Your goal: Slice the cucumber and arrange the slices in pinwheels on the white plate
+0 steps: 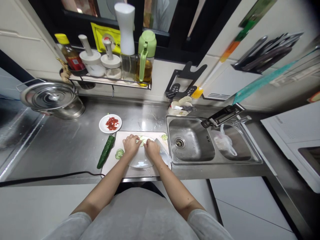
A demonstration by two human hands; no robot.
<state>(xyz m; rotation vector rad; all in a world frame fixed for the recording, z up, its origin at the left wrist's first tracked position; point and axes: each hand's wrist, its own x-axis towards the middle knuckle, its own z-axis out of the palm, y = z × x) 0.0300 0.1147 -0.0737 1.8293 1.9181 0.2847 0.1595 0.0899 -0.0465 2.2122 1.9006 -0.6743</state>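
Both hands meet over the far end of a white plate [141, 160], which lies on the cutting board [115, 168]. My left hand [131, 145] pinches the left side of some pale green cucumber slices [143, 140]. From the other side, my right hand [152, 149] has its fingers closed on the same slices. A small stack of cucumber slices [119, 153] lies on the board left of the plate, and one more slice [164, 137] is at the far right corner. Partly under my right forearm is a knife [163, 154]. A whole cucumber [106, 151] rests against the board's left side.
A small white plate of chopped red pieces [112, 123] sits behind the cucumber. The double sink [191, 141] adjoins the board on the right. A lidded steel pot [60, 103] stands at the left. Bottles and jars line a wall rack [110, 79]. A black cord [55, 177] crosses the front.
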